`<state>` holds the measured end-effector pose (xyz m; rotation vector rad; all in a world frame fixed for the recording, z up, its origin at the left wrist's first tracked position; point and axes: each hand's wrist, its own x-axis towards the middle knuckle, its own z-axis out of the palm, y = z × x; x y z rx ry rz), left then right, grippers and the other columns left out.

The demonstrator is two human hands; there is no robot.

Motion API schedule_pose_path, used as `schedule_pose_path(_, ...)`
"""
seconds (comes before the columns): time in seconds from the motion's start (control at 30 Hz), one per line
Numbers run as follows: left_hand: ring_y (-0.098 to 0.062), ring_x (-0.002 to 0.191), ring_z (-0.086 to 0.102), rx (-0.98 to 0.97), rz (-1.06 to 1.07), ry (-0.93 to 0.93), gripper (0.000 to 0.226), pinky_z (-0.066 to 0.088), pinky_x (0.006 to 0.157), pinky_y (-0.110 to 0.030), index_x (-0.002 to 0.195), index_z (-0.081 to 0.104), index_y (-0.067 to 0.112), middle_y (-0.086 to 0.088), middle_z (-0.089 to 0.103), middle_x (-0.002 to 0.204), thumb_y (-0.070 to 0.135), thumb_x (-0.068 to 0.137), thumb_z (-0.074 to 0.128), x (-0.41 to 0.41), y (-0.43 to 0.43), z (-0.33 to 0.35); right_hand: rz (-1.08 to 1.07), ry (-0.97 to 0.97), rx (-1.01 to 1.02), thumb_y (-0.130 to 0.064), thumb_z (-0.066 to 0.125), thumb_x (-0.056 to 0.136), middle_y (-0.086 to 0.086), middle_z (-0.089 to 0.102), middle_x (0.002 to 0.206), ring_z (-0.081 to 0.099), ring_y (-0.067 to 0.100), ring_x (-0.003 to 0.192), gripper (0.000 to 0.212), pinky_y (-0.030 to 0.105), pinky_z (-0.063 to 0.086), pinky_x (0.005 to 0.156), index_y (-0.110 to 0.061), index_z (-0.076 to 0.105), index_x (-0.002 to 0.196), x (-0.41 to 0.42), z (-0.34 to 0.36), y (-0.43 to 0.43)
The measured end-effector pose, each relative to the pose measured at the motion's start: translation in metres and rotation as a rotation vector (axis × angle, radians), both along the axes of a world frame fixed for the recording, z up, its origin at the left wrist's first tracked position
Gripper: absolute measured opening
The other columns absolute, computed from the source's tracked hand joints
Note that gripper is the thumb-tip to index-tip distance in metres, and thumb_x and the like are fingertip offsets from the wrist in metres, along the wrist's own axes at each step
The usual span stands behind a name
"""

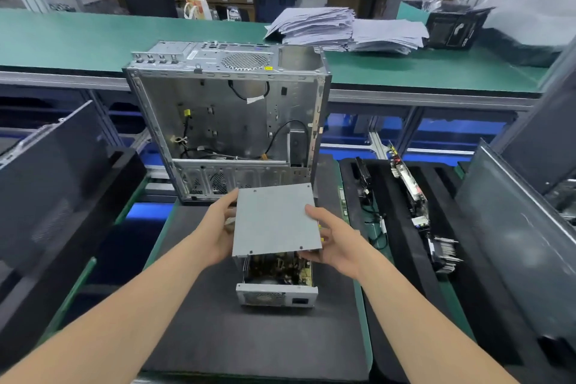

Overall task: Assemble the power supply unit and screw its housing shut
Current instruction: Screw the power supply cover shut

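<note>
Both hands were on the cover (274,221), a plain grey metal lid, held just below the middle of the frame. The left hand (218,227) gripped its left edge, fingers tucked out of sight behind the sheet. The right hand (336,243) pinched the right edge, thumb flat on top and fingers curled underneath.

The cover sat tilted over the PSU (277,294), hiding the far part, not closed down. The near end was open, so you could see the yellowish board and parts inside. The PSU's front face, with the fan grille and socket, pointed at the camera. It stood on a dark mat (218,337) in the lower centre.

Right behind it, upper centre, was a bare PC case (224,115), side off, with a few loose cables inside. A green bench (93,37) ran across the top, with messy papers (343,29) at upper right. On the right, a black foam tray (405,259) held an expansion card (408,184) standing on edge. I couldn't tell if any screws were in.
</note>
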<state>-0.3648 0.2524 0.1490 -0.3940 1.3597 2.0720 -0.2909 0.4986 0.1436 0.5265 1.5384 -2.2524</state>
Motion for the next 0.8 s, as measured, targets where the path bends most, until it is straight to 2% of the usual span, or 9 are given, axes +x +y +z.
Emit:
schedule_pose_path(0.07,-0.032,0.107,0.050,-0.076,-0.049,0.043,0.058,0.039,0.093,-0.044,0.132,0.070,0.012,-0.014,0.063,0.120,0.055,0.094,0.065,0.000,-0.002,-0.004,-0.004,-0.017,0.005,-0.049,0.093,0.064,0.019,0.075,0.122,0.070,0.037,0.112,0.072,0.046,0.062,0.091,-0.021,0.071,0.126,0.005,-0.007,0.001)
schedule_pose_path(0.17,-0.031,0.111,0.072,-0.116,-0.142,0.079,0.049,0.053,0.102,-0.048,0.131,0.069,0.014,-0.013,0.074,0.124,0.048,0.096,0.067,0.002,-0.006,-0.009,-0.003,-0.018,0.083,-0.056,0.091,0.064,0.017,0.076,0.119,0.069,0.030,0.095,0.075,0.038,0.062,0.077,-0.023,0.069,0.127,0.012,-0.012,0.001)
schedule_pose_path(0.23,-0.031,0.115,0.068,-0.123,-0.187,0.097,0.048,0.046,0.111,-0.050,0.126,0.074,0.016,-0.012,0.074,0.124,0.049,0.092,0.071,0.003,-0.008,-0.012,-0.014,-0.005,0.128,-0.059,0.090,0.064,0.015,0.078,0.115,0.073,0.028,0.091,0.082,0.036,0.060,0.074,-0.024,0.061,0.132,0.016,-0.015,0.003)
schedule_pose_path(0.3,-0.033,0.112,0.051,-0.124,-0.204,0.110,0.044,0.037,0.105,-0.048,0.115,0.080,0.021,-0.013,0.071,0.130,0.053,0.084,0.078,0.004,-0.009,-0.014,-0.013,-0.004,0.125,-0.058,0.091,0.065,0.014,0.078,0.113,0.075,0.028,0.088,0.084,0.036,0.060,0.072,-0.022,0.058,0.134,0.019,-0.017,0.006)
schedule_pose_path(0.37,-0.029,0.112,0.036,-0.129,-0.213,0.131,0.051,0.033,0.100,-0.046,0.113,0.080,0.025,-0.012,0.066,0.130,0.059,0.075,0.084,0.006,-0.009,-0.017,-0.009,-0.009,0.119,-0.056,0.091,0.066,0.015,0.078,0.114,0.076,0.028,0.089,0.084,0.036,0.060,0.071,-0.019,0.059,0.135,0.023,-0.021,0.007)
schedule_pose_path(0.47,-0.026,0.111,0.033,-0.134,-0.254,0.153,0.061,0.038,0.112,-0.047,0.118,0.078,0.029,-0.008,0.050,0.126,0.066,0.070,0.083,0.008,-0.011,-0.022,-0.006,-0.026,0.123,-0.056,0.090,0.067,0.017,0.077,0.115,0.076,0.028,0.089,0.084,0.037,0.061,0.073,-0.019,0.059,0.136,0.028,-0.028,0.006)
schedule_pose_path(0.57,-0.026,0.109,0.032,-0.117,-0.240,0.140,0.057,0.038,0.103,-0.043,0.116,0.078,0.031,-0.009,0.055,0.127,0.065,0.071,0.083,0.010,-0.010,-0.024,-0.007,-0.038,0.139,-0.057,0.090,0.065,0.017,0.077,0.115,0.075,0.029,0.091,0.085,0.041,0.062,0.078,-0.020,0.060,0.136,0.030,-0.029,0.005)
schedule_pose_path(0.7,-0.028,0.108,0.039,-0.129,-0.181,0.109,0.046,0.038,0.103,-0.045,0.121,0.077,0.022,-0.016,0.067,0.132,0.054,0.087,0.076,0.010,-0.009,-0.030,-0.002,-0.046,0.152,-0.057,0.090,0.065,0.016,0.078,0.114,0.075,0.031,0.094,0.084,0.045,0.064,0.082,-0.022,0.060,0.134,0.030,-0.030,0.004)
schedule_pose_path(0.8,-0.029,0.108,0.068,-0.177,-0.171,0.094,0.045,0.046,0.103,-0.039,0.125,0.072,0.018,-0.005,0.073,0.123,0.051,0.095,0.068,0.010,-0.003,-0.035,-0.005,-0.055,0.155,-0.059,0.090,0.064,0.017,0.077,0.115,0.074,0.031,0.095,0.083,0.048,0.064,0.087,-0.022,0.061,0.133,0.031,-0.034,0.003)
